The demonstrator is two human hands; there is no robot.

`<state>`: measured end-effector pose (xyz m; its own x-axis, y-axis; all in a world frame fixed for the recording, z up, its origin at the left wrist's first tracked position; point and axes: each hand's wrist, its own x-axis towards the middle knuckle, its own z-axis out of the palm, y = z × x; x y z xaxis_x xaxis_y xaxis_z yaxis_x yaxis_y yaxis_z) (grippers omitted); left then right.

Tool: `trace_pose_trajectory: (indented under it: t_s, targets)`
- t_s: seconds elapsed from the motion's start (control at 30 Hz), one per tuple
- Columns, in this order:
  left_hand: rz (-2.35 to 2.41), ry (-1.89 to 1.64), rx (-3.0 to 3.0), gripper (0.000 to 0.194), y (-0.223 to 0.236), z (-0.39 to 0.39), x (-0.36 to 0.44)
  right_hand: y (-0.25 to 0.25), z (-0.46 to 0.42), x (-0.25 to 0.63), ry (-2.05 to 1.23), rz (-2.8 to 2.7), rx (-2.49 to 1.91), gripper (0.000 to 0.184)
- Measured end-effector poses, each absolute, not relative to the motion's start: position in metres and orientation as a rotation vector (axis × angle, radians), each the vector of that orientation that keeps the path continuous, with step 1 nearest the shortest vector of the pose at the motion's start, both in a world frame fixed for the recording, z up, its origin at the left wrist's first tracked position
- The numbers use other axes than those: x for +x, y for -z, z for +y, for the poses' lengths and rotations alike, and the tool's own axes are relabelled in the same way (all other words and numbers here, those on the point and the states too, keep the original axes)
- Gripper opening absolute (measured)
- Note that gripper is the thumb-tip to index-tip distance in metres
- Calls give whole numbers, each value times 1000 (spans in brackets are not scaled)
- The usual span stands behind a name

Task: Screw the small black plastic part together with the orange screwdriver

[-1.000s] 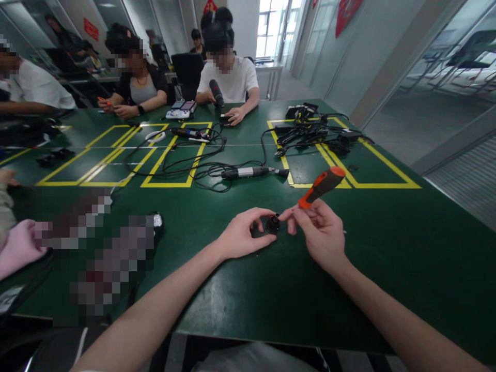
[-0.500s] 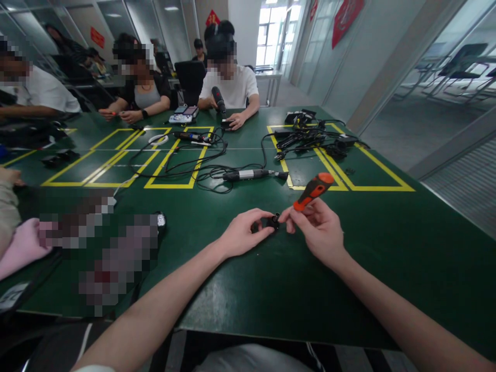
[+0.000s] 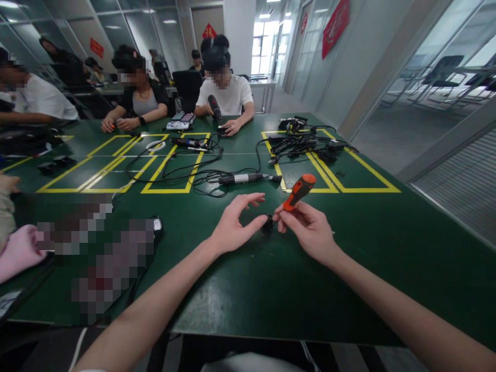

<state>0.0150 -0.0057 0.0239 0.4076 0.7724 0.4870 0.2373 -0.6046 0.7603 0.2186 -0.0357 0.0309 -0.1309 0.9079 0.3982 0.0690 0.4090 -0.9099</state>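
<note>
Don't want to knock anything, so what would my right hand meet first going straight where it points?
Probably the small black part, just beside the fingertips of your right hand; depth is unclear, so they may touch.

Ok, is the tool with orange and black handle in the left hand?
No, the right hand holds the orange and black handle.
</note>
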Motion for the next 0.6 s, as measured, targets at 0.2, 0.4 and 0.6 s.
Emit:
trace_pose_trajectory:
  t_s: [0.2,0.4,0.6]
  targets:
    - [638,-1219,2148,45,-76,0,18,-34,-31,219,-907,-1625,-872,36]
    - [371,-1101,2275,44,-118,0,33,-40,-26,223,-791,-1817,-838,44]
    - [332,-1052,2471,28,-128,2,41,-40,-22,229,-544,-2021,-779,24]
